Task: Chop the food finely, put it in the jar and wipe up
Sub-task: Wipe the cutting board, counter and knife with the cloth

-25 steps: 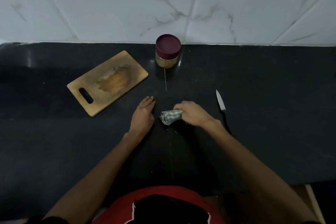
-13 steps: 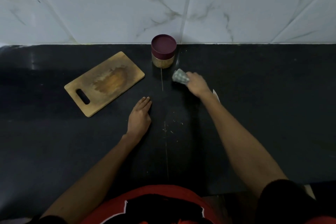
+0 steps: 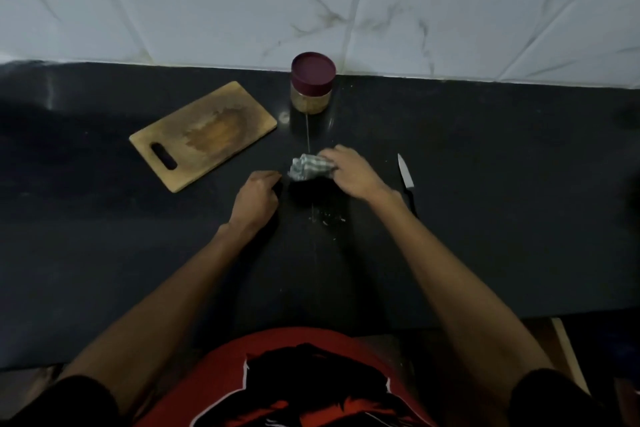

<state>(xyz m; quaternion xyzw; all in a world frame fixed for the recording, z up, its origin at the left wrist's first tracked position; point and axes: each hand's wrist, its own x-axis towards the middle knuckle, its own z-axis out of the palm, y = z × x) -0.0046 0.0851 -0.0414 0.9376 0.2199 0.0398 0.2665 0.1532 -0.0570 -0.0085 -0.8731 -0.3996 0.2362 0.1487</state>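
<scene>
- The right hand [image 3: 349, 173] held a bunched checked cloth [image 3: 309, 167] against the dark counter [image 3: 502, 218], its grip curled over the fabric so that the wad could be pushed as a wiper.
- The left hand [image 3: 255, 199] rested on the counter just beside the cloth, fingers curled under and holding nothing, apparently as a brace.
- Pale crumbs [image 3: 327, 218] lay scattered toward the counter's front edge from the cloth; the wiping looked unfinished.
- The jar [image 3: 312, 87], lid on and filled with chopped food, stood at the counter's back edge against the tiled wall, clear of the wiping path.
- The cutting board [image 3: 204, 133], stained but bare, lay toward the back-left; the knife [image 3: 406, 180] lay beyond the right wrist, blade pointing at the wall, both seemingly set aside as finished with.
</scene>
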